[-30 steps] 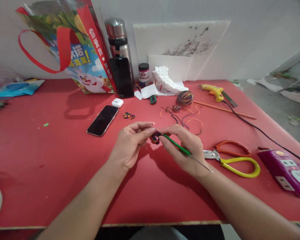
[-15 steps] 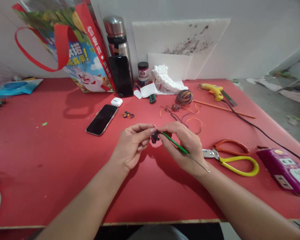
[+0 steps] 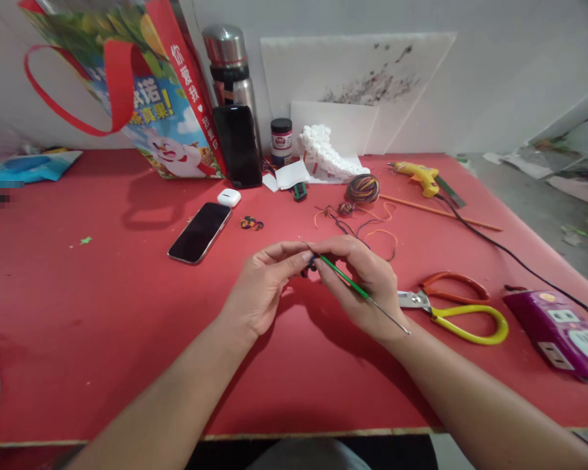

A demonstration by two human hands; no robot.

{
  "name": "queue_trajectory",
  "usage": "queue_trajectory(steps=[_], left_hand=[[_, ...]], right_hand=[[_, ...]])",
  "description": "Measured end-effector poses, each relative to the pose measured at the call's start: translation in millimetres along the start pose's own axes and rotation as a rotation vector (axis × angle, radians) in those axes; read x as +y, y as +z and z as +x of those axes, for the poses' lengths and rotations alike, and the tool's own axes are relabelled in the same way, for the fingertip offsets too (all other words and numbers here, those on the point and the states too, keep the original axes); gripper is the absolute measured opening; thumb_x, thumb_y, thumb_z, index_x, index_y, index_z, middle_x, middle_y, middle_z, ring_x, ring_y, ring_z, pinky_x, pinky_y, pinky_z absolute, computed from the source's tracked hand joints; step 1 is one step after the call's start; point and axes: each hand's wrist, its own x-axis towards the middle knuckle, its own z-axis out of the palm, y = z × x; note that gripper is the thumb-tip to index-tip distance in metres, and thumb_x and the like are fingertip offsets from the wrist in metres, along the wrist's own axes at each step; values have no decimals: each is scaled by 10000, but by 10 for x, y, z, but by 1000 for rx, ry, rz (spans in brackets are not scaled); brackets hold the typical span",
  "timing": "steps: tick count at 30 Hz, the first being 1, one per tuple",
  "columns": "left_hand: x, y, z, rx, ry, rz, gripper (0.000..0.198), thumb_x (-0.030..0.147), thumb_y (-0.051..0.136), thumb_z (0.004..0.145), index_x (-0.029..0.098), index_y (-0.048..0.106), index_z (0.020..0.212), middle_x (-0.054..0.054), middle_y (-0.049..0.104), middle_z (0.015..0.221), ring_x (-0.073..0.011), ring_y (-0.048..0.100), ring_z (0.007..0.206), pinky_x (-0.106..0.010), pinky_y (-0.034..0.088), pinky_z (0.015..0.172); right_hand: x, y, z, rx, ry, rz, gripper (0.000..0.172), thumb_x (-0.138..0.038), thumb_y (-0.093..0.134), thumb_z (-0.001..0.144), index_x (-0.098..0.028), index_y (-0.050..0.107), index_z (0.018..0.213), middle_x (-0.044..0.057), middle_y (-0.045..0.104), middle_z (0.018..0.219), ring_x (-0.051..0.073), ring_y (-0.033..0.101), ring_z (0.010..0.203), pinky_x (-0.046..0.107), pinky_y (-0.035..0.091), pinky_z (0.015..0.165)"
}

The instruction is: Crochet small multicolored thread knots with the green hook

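Observation:
Between thumb and fingers, my left hand (image 3: 267, 281) pinches a small dark crochet piece (image 3: 311, 265), mostly covered by the fingertips. My right hand (image 3: 362, 277) is closed on a crochet hook (image 3: 345, 277) with a green grip; its thin metal back end points down toward my wrist. The hook's front tip shows just past the fingers, at the small piece. Both hands' fingertips meet over the middle of the table. Beyond them lies a ball of multicoloured yarn (image 3: 363, 188) with loose strands, and a small multicoloured yarn piece (image 3: 251, 223).
Scissors (image 3: 455, 307) lie right of my right hand, beside a purple power socket (image 3: 558, 333). A yellow glue gun (image 3: 418, 177) trails a black cable. On the left are a phone (image 3: 200, 233), a white earphone case (image 3: 229, 197) and a gift bag (image 3: 176, 130); a steel flask (image 3: 232, 72) stands behind.
My left fingers have moved slightly right and closed further over the crochet piece, so less of it shows. The hook's thin tip now shows above the fingertips.

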Motion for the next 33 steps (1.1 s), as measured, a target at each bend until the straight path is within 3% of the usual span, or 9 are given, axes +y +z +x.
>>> queue_trajectory(steps=[9,14,25,30,33], left_hand=[[-3,-15,16,-28,62,30,268,283,1033,580,178,848,742,-49,804,801,-165,734,792,-337,578,868],[10,-19,29,-3,84,61,296,311,1048,532,185,840,700,-31,795,740,-134,721,713,-269,564,748],[23,-23,27,-17,133,90,221,276,1009,599,189,829,692,-49,808,714,-158,742,691,-289,570,752],[27,-20,22,-27,131,82,235,288,1014,586,187,829,689,-31,800,714,-131,723,685,-253,562,725],[54,-42,57,29,105,66,297,312,1036,526,176,819,677,-16,785,723,-117,699,663,-255,566,716]], right_hand=[[-9,-9,14,30,38,-28,161,-158,670,996,-272,736,1089,33,789,950,192,733,837,344,615,771],[-5,-25,12,24,29,-28,153,-157,676,1002,-265,730,1097,27,790,964,177,742,847,327,624,787],[-11,10,-35,58,151,93,126,-193,660,1036,-247,737,1120,30,811,1003,169,796,881,324,649,820],[-5,-24,-3,25,97,46,133,-165,667,1018,-236,740,1104,33,817,1003,169,789,875,322,641,817],[-37,-65,23,-16,45,12,137,-150,658,1016,-229,743,1090,31,813,954,159,775,835,304,627,798]])
